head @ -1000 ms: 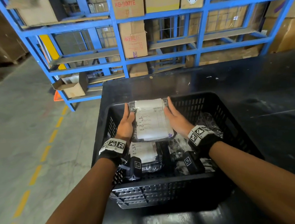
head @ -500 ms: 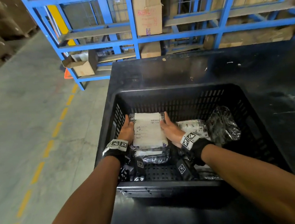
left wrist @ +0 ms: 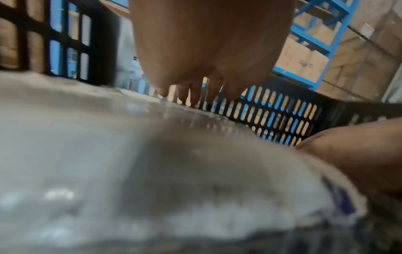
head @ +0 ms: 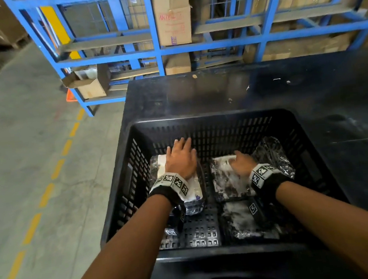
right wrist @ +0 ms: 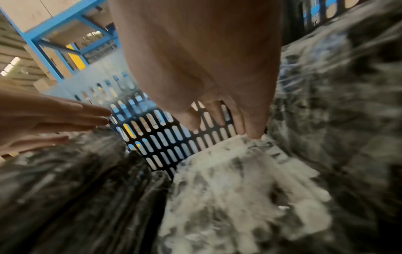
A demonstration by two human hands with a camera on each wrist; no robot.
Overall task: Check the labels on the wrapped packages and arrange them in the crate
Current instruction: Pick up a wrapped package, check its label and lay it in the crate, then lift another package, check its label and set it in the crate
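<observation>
A black slotted crate (head: 202, 129) is set on a dark bench (head: 307, 90), and several packages wrapped in clear, crinkled film are seen lying flat on its floor. The left package (head: 196, 191) is placed by the crate's left wall, its white printed label facing up; the left hand (head: 181, 159) is laid flat on top of it, fingers (left wrist: 212, 89) straight and reaching past its far edge toward the back wall, nothing gripped. A middle package (head: 227, 180), white under the film (its print is too blurred to be read), is touched at its far edge by the right hand (head: 242, 163), whose fingers (right wrist: 253, 127) are bent down onto that edge; whether it is pinched cannot be told. A dark package (head: 272, 154) is propped against the right side, and another package (head: 240, 220) lies nearer the front. Bare perforated floor (head: 199, 228) is left at the front left, and a narrow gap is left between the left and middle packages. Blue shelving (head: 156, 51) with cardboard boxes stands behind the bench.
</observation>
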